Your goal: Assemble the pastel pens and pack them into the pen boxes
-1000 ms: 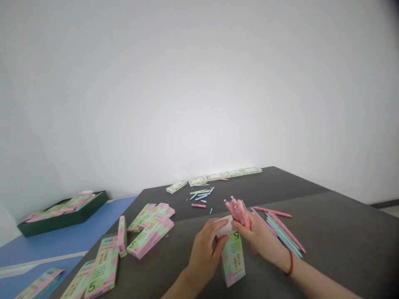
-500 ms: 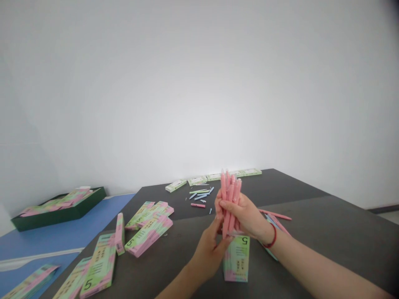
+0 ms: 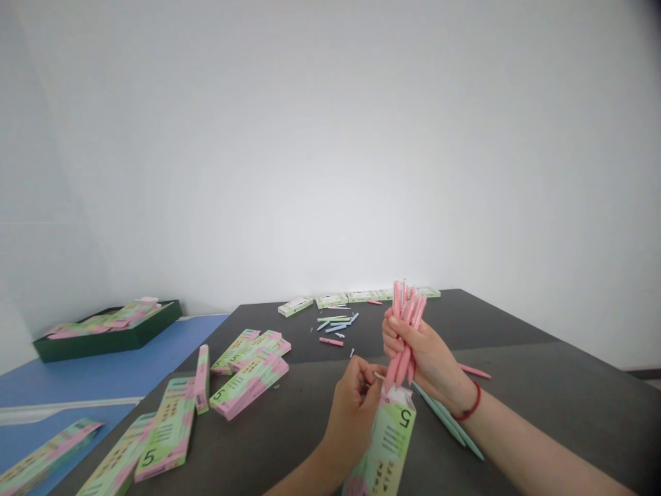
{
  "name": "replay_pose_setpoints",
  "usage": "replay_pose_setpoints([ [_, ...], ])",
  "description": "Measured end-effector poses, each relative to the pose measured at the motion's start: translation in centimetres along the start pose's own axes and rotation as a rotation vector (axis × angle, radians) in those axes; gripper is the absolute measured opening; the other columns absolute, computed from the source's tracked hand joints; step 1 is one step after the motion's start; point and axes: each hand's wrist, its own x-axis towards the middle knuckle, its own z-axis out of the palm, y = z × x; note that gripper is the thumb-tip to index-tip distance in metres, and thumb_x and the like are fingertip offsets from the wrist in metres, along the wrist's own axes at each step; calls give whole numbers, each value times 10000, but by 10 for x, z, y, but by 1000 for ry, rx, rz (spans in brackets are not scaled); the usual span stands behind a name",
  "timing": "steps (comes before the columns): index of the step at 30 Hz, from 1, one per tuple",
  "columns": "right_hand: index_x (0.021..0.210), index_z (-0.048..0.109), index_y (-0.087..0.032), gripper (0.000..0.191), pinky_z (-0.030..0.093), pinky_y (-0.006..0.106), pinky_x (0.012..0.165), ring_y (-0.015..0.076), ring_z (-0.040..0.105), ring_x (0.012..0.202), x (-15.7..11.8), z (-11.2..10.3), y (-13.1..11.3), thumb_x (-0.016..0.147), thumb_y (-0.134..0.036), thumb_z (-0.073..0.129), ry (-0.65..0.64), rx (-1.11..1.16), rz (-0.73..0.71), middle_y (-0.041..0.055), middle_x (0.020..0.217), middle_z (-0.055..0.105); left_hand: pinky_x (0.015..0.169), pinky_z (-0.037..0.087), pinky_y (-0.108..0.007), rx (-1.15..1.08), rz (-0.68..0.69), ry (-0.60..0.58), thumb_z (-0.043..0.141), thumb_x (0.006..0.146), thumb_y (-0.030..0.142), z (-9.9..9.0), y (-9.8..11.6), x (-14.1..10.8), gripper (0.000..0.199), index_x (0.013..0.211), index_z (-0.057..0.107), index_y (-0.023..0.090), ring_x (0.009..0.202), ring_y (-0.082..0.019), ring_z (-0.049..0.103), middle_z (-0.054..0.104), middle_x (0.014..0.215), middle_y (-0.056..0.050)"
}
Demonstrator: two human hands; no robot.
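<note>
A bundle of pink pens point(image 3: 413, 315) stands upright in my right hand point(image 3: 432, 350), its fingers wrapped round the middle of the pens. The lower tips reach the top end of a green and pink pen box point(image 3: 393, 435) marked 5, whose end looks open. Whether any tip is inside I cannot tell. My left hand point(image 3: 352, 408) is closed at the top left edge of this tilted box, pinching it near the flap. Behind my right wrist lie light green pens point(image 3: 447, 420) and a pink pen point(image 3: 474, 371) on the dark table.
Several similar boxes point(image 3: 250, 386) lie at the left of the dark table point(image 3: 516, 406). Small blue, green and pink pen parts point(image 3: 331, 341) are scattered mid-table. White-green boxes point(image 3: 296, 306) line the back. A dark green tray point(image 3: 103, 339) of boxes sits on a blue surface point(image 3: 199, 327).
My right hand has lifted the pink pens slightly up and right, away from my left hand. The box under them has tilted, and its open end now shows. My left fingers have moved to the box's edge.
</note>
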Motion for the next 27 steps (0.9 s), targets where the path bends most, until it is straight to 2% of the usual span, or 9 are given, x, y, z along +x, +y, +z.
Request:
replay_pose_setpoints([
  [3, 785, 494, -187, 274, 282, 171, 414, 44, 272, 450, 2, 1, 0, 745, -340, 718, 13, 23, -2, -85, 591, 358, 658, 443, -238, 87, 34, 2, 488, 846, 158, -4, 3, 2, 39, 830, 488, 193, 724, -130, 584, 647, 892, -23],
  [5, 822, 500, -189, 277, 281, 166, 415, 39, 275, 443, 3, 2, 1, 743, -338, 719, 9, 12, -16, -90, 586, 363, 696, 452, -254, 176, 75, 16, 464, 849, 140, -7, 4, 3, 112, 883, 561, 185, 754, -143, 587, 635, 863, -22],
  [7, 874, 503, -193, 274, 304, 166, 431, 43, 308, 443, 3, 2, 3, 759, -340, 703, -10, -25, -38, -96, 562, 373, 778, 458, -276, 216, 134, 18, 441, 856, 128, -7, 4, 5, 193, 945, 602, 188, 853, -162, 592, 629, 928, -34],
  [10, 939, 494, -194, 258, 373, 191, 492, 72, 424, 485, 4, 2, 5, 812, -358, 647, -48, -124, -68, -87, 548, 434, 884, 448, -314, 203, 195, 9, 437, 873, 150, -5, 4, 8, 275, 1091, 595, 206, 994, -187, 573, 608, 1073, -54],
  [14, 1017, 486, -184, 280, 443, 238, 572, 123, 553, 595, 9, -3, 2, 854, -387, 588, -105, -327, -90, -36, 639, 567, 923, 448, -340, 204, 210, -48, 456, 876, 195, -1, 2, 9, 289, 1121, 609, 204, 1049, -212, 554, 603, 1122, -73],
  [19, 1061, 463, -188, 301, 422, 232, 531, 115, 527, 555, 9, -14, 1, 867, -395, 563, -169, -421, -64, -31, 656, 584, 942, 446, -349, 108, 216, -67, 473, 874, 216, -2, -5, 8, 364, 1229, 555, 214, 1108, -223, 535, 557, 1214, -86],
  [24, 1037, 464, -191, 274, 431, 239, 559, 114, 516, 570, 4, -17, 4, 866, -380, 565, -154, -410, -126, -34, 663, 564, 991, 394, -350, 116, 229, -68, 435, 912, 226, -2, -2, 6, 337, 1225, 559, 231, 1121, -203, 523, 566, 1190, -63],
  [27, 1033, 456, -202, 261, 460, 255, 595, 121, 544, 595, 5, -16, 3, 863, -365, 568, -98, -376, -166, -46, 669, 540, 1007, 377, -351, 139, 236, -64, 414, 926, 231, 0, 2, 4, 345, 1242, 550, 237, 1151, -203, 507, 556, 1228, -60],
])
